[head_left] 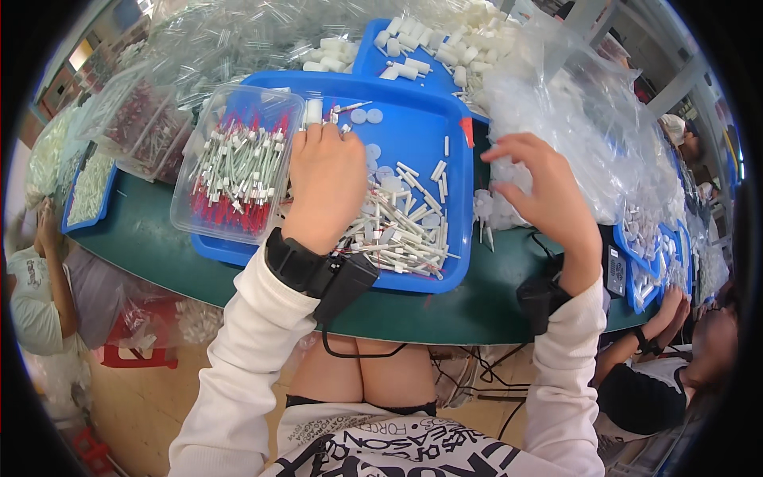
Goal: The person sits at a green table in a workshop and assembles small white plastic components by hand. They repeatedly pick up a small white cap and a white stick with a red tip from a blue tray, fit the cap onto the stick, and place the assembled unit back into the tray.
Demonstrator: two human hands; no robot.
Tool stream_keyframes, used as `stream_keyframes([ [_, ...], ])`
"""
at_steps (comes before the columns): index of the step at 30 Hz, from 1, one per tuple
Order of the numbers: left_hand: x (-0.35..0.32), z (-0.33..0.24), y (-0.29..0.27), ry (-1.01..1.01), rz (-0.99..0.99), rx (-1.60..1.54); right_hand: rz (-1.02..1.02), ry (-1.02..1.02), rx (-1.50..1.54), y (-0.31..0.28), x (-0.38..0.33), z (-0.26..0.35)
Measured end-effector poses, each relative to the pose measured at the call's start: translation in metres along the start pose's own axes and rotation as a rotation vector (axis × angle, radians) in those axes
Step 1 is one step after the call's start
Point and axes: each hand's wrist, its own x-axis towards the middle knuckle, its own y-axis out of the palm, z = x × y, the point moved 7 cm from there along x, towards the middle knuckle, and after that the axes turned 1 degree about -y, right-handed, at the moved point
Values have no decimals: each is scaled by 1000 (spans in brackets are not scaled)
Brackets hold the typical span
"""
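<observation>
My left hand [327, 179] is over the left part of a blue tray [459, 266], its fingers curled and closed. A white plastic cylinder [314, 110] shows just beyond the fingertips; whether they grip it is hidden. Against that hand's left side stands a clear plastic box [184, 213] of thin sticks with white caps and red ends [238, 163]. Inside the tray lie a pile of slim white tubes [405, 246] and several translucent discs [373, 151]. My right hand [540, 187] is raised right of the tray, thumb and fingers apart, with nothing visible in it.
Behind is another blue tray [367, 57] with white cylinders [407, 70]. Clear plastic bags [556, 119] bulge at the right; a stacked clear box [131, 119] stands left. Small translucent parts [485, 208] lie by the tray on the green table [358, 314]. Other people sit at both sides.
</observation>
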Motion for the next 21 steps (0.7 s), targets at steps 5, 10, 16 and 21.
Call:
stream_keyframes([
  [5,5,7,0,-67,-36,-91,11,-184,108,56,74,24],
  [10,9,5,-3,-88,-140,-175,153,-117,-61,100,114,13],
  [16,8,6,-22,-63,-348,-328,154,-5,-30,84,95,-1],
  [21,9,3,-38,-4,-532,-821,-23,189,205,37,66,-11],
])
